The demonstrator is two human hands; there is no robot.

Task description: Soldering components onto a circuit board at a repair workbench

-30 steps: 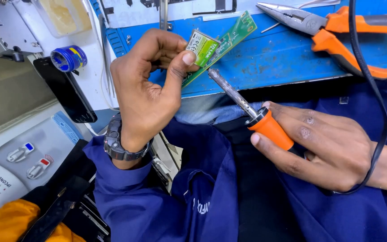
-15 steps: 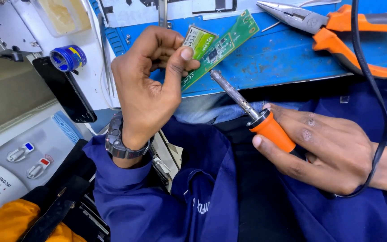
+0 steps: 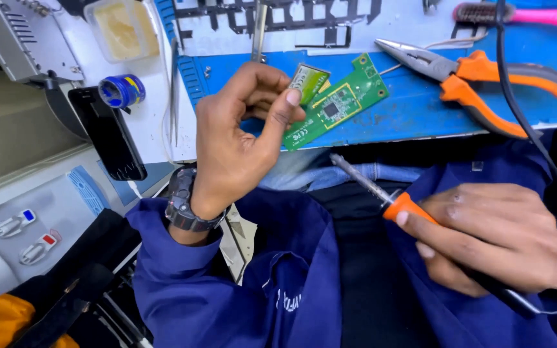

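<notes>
My left hand (image 3: pixel 240 138) is raised over the front edge of the blue mat and pinches a small green circuit board (image 3: pixel 335 103) between thumb and fingers; the board slants up to the right, and a smaller green piece (image 3: pixel 308 82) sits at its upper left corner. My right hand (image 3: pixel 491 235) rests low over my lap, closed on the orange grip of a soldering iron (image 3: pixel 388 200). The iron's metal tip points up and left, a little below the board and apart from it. Its black cord (image 3: pixel 530 129) loops up to the right.
Orange-handled pliers (image 3: pixel 485 80) lie on the blue mat (image 3: pixel 420 116) at the right. Tweezers (image 3: pixel 174 90), a blue round tin (image 3: pixel 121 90) and a black phone (image 3: pixel 107 132) sit at the left. A pink brush (image 3: pixel 523 14) lies at the far edge. Blue sleeves and jacket fill the foreground.
My right hand has drawn the soldering iron down and to the right, so its tip has come away from the board. My left hand still holds the board, shifted slightly.
</notes>
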